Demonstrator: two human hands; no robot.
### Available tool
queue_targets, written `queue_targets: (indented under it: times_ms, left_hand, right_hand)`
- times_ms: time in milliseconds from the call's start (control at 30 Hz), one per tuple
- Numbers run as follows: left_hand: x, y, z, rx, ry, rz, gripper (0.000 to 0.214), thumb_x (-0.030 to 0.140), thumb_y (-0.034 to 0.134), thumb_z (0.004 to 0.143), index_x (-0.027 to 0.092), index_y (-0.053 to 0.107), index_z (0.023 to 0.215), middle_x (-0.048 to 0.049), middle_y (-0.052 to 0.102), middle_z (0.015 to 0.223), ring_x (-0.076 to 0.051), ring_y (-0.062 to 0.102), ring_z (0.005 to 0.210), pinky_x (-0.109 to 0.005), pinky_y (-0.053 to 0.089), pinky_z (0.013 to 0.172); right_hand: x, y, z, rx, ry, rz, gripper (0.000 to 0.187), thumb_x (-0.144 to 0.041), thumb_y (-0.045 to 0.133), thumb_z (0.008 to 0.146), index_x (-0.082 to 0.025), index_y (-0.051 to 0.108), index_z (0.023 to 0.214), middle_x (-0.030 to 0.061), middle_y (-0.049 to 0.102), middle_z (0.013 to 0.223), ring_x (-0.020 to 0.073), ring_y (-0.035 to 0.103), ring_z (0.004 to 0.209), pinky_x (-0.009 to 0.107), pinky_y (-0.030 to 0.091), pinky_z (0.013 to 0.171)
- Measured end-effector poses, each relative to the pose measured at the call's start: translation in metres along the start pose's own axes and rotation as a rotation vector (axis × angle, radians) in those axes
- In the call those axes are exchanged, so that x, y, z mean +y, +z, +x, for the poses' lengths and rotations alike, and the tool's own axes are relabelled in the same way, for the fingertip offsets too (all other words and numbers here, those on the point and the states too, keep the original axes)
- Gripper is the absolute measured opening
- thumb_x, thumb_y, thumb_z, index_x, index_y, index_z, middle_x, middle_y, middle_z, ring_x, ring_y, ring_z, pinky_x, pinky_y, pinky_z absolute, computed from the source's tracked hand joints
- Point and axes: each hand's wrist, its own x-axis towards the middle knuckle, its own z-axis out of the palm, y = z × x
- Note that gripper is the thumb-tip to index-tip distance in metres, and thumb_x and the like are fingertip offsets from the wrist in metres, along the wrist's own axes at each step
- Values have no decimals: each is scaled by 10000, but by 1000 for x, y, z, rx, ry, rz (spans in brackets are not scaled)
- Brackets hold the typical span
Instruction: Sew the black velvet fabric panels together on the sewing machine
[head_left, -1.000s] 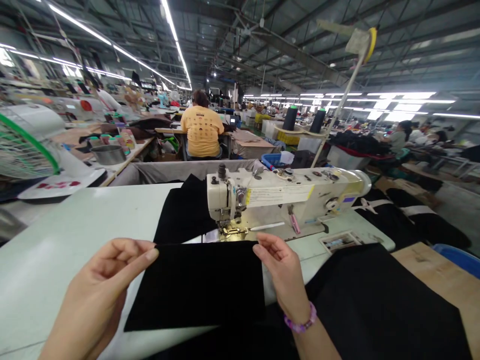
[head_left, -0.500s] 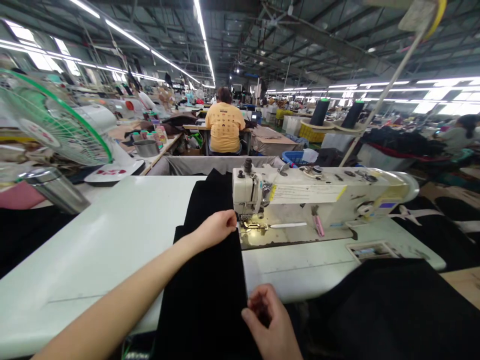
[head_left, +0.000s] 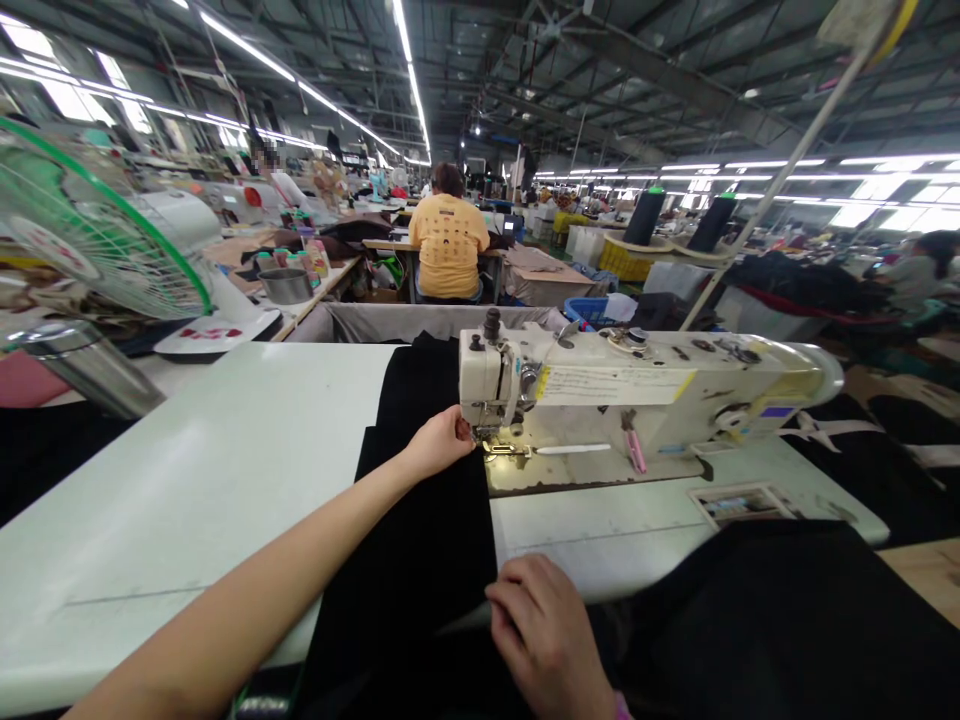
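A long piece of black fabric (head_left: 420, 520) lies on the white sewing table (head_left: 202, 480), running from the near edge to beside the sewing machine (head_left: 637, 390). My left hand (head_left: 442, 442) is stretched far forward, fingers closed on the fabric's far edge right next to the machine's presser foot (head_left: 499, 447). My right hand (head_left: 544, 630) is near the table's front edge, fingers curled down on the fabric's near right edge. More black fabric (head_left: 780, 620) is heaped at the lower right.
A green-guarded desk fan (head_left: 97, 240) and a metal flask (head_left: 90, 370) stand at the left. A person in a yellow shirt (head_left: 448, 245) sits at the bench ahead. Thread cones (head_left: 645, 215) and a thread stand rise behind the machine. Dark fabric lies on the floor at right.
A second ago both hands held a black piece flat before me. The left hand then reached to the machine's foot with the fabric; the right hand dropped to the near edge and has turned palm down.
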Motion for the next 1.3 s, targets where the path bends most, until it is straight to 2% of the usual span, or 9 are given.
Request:
queue_targets:
  times_ms: [133, 233, 367, 467, 567, 933, 1167, 1233, 1300]
  left_hand:
    - [-1, 0, 11, 2, -17, 57, 167, 137, 658, 716, 207, 521, 782, 24, 620, 683, -163, 619, 636, -252, 458, 576]
    - [9, -4, -4, 57, -4, 134, 181, 125, 661, 751, 191, 539, 868, -32, 661, 823, -209, 646, 791, -306, 504, 698]
    - [33, -4, -68, 86, 93, 229, 160, 123, 655, 799, 174, 574, 928, -104, 643, 1028, -289, 578, 1034, -434, 471, 896]
    - [40, 0, -123, -179, 396, 178, 68, 136, 603, 870, 201, 603, 850, -47, 651, 903, -218, 603, 883, -340, 507, 801]
    - [31, 4, -147, -248, 605, 178, 174, 96, 505, 916, 200, 631, 977, -64, 676, 956, -205, 620, 905, -312, 533, 810]
    - [-1, -5, -91, -116, 808, 268, 229, 135, 469, 958, 173, 662, 1076, -103, 705, 1056, -220, 658, 999, -357, 565, 897]
    - [-16, -13, -54, -129, 778, 291, 268, 102, 476, 922, 140, 691, 1079, -115, 713, 1095, -225, 659, 1021, -358, 568, 908]
    - [-20, -15, -43, -126, 770, 303, 278, 111, 465, 933, 147, 703, 1071, -113, 718, 1093, -220, 660, 1028, -354, 565, 919]
    - [-21, -18, -34, -129, 759, 315, 280, 126, 460, 940, 150, 710, 1066, -112, 720, 1094, -216, 660, 1038, -344, 560, 931]
  right_hand:
    - [3, 2, 4, 17, -56, -15, 216, -25, 485, 887, -175, 607, 982, 75, 658, 891, 235, 621, 811, 382, 533, 713]
    - [6, 3, 2, 44, -122, -17, 252, -17, 470, 894, -157, 619, 1042, 79, 694, 979, 238, 637, 916, 382, 545, 814]
    - [6, -1, 2, 37, -161, -7, 310, 0, 461, 868, -137, 631, 1088, 85, 707, 1029, 237, 631, 971, 383, 542, 877]
    - [6, -5, 6, -2, -142, 16, 324, -8, 471, 856, -145, 634, 1101, 84, 705, 1049, 249, 614, 991, 411, 532, 897]
    - [9, -5, 14, -39, -88, 24, 347, -13, 481, 858, -161, 631, 1133, 74, 699, 1089, 259, 589, 1019, 448, 505, 941]
    - [32, 11, 59, -104, 76, -115, 230, -51, 550, 849, -187, 680, 980, 83, 622, 1004, 266, 539, 990, 463, 468, 903]
    - [-4, 28, 39, 69, -68, 47, 205, -77, 527, 828, -185, 661, 937, 70, 642, 869, 219, 585, 809, 370, 498, 740]
    - [-13, 51, 15, 4, -123, 209, 190, -91, 549, 779, -197, 666, 884, 38, 658, 776, 183, 611, 703, 293, 502, 641]
    - [-16, 80, -8, -287, -168, 391, 196, -121, 610, 755, -196, 693, 916, 9, 707, 770, 153, 659, 670, 225, 522, 622]
